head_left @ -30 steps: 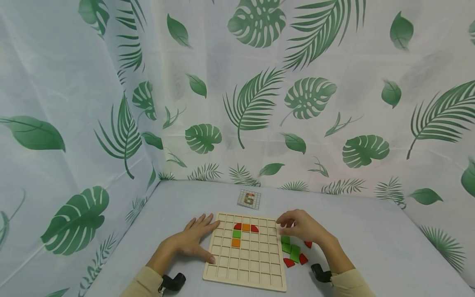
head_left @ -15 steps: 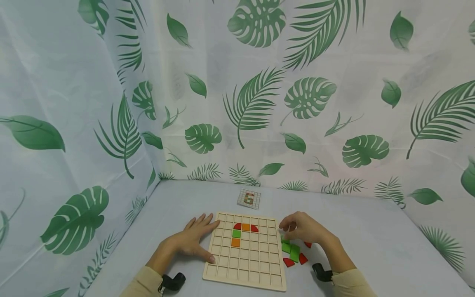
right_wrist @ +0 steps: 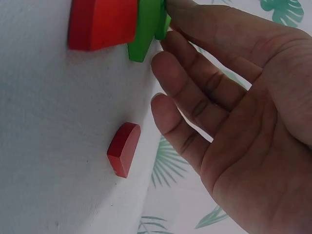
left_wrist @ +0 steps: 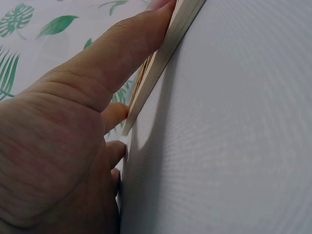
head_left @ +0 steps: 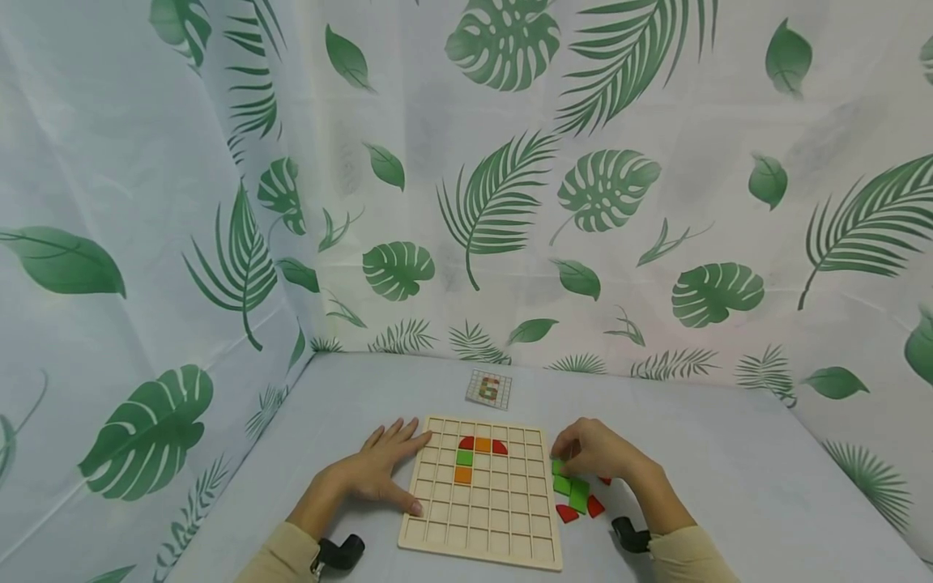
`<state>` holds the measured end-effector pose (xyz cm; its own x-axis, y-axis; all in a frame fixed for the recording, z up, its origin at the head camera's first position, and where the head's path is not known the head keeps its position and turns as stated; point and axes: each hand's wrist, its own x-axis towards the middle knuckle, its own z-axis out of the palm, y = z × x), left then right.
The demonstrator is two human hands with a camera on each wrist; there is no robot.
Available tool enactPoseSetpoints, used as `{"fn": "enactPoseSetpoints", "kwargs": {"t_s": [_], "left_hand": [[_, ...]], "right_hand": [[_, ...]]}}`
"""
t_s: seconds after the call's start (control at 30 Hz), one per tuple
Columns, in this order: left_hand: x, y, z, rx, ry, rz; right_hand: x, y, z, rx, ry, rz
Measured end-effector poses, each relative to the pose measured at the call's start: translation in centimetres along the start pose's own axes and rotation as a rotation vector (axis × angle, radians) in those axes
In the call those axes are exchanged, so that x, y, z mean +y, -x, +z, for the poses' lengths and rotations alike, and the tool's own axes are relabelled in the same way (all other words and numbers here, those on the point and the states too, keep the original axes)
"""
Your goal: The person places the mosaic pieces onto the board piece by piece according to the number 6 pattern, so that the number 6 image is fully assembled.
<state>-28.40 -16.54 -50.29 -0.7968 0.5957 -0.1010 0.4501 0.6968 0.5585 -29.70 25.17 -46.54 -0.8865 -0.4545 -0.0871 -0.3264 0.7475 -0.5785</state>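
My left hand (head_left: 382, 468) rests spread at the left edge of a wooden grid board (head_left: 510, 518). In the left wrist view its thumb (left_wrist: 122, 48) lies over the board's rim (left_wrist: 161, 58). Beside the board's right edge, my right hand (head_left: 598, 448) has its thumb and index finger at a green square tile (head_left: 558, 467), pinching it. The other fingers curl loosely in the right wrist view, where the fingertips partly hide that tile. More green tiles (head_left: 579, 495) and red quarter-round tiles (head_left: 566, 513) lie close by. Red, orange and green tiles (head_left: 464, 458) sit in the board's upper cells.
A small pattern card (head_left: 489, 389) showing a coloured figure lies behind the board. One red tile (right_wrist: 124, 148) lies apart, below the right hand's fingers in the right wrist view. Leaf-printed cloth (head_left: 496, 202) hangs behind and to the left of the white table.
My right hand has moved slightly right and down from the board's right edge to the green tile, its fingers drawing closer together. The left hand and the tiles on the board stay put.
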Motion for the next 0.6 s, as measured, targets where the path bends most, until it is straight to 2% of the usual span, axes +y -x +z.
{"fn": "enactPoseSetpoints", "kwargs": {"t_s": [0.33,0.6], "left_hand": [[-0.11,0.05,-0.05,0.006,0.009,0.006],[-0.14,0.06,-0.08,-0.001,0.012,0.016]], "right_hand": [[-0.27,-0.42,0.37,-0.018,0.026,0.015],[-0.62,-0.55,0.12,0.074,0.024,0.007]]}}
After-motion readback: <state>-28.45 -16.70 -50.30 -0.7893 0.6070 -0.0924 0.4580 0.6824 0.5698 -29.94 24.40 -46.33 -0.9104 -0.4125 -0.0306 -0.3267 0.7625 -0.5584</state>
